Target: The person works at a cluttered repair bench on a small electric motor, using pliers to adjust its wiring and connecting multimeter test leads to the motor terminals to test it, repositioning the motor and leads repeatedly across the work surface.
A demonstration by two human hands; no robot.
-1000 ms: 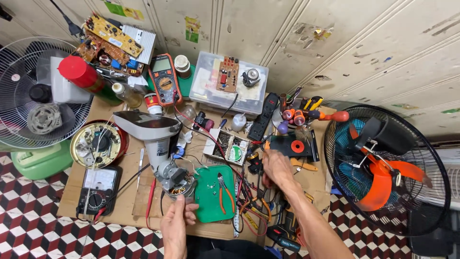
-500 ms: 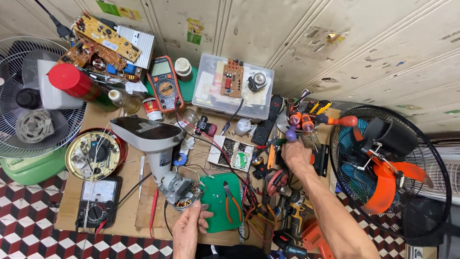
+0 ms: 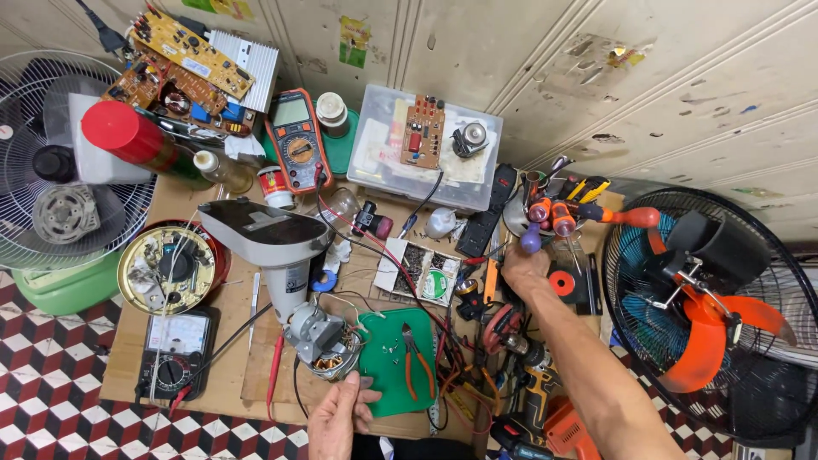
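Landmark: green rectangular cutting mat [image 3: 392, 362] at near edge of cluttered brown wooden bench [image 3: 217, 307].

Left hand [image 3: 336, 417] just left of mat, fingers loosely curled against exposed copper-wound fan motor [image 3: 324, 349], steadying it; grip not closed round it.

Right hand [image 3: 524, 264] well right of mat and farther back, fingers wrapped on purple-handled screwdriver [image 3: 531, 241], which stands among other tools in metal tool cup [image 3: 545, 204].

Orange-handled pliers [image 3: 411, 362] lie on mat.

Open room: bare wood left of mat only; right side crowded to bench edge.
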